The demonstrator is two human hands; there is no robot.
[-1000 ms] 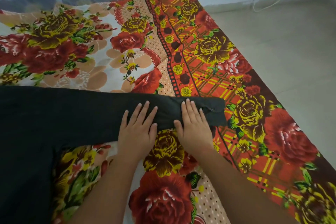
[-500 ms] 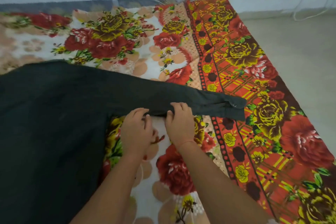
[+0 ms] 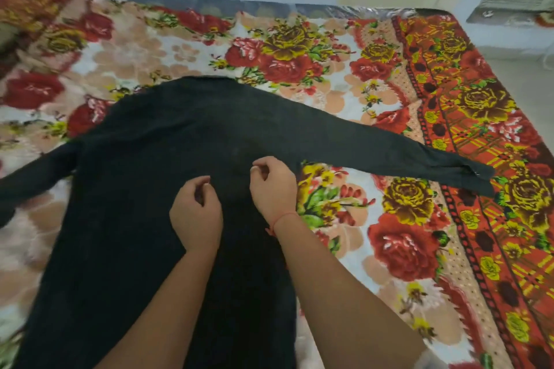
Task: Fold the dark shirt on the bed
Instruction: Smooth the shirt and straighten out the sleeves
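The left hand (image 3: 196,213) and right hand (image 3: 272,186) curl over the dark shirt (image 3: 150,159) on the bed (image 3: 398,249). I cannot tell if either grip holds cloth.

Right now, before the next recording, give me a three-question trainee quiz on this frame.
1. True or false: the dark shirt has the sleeve on the person's right folded across its body.
2. The left hand and right hand are: A over the shirt's body; B on the cuff; C off the bed.
3. Fill in: the red thread is on the ___ wrist.
Key: 1 false, it lies stretched out on the bedspread; 2 A; 3 right.
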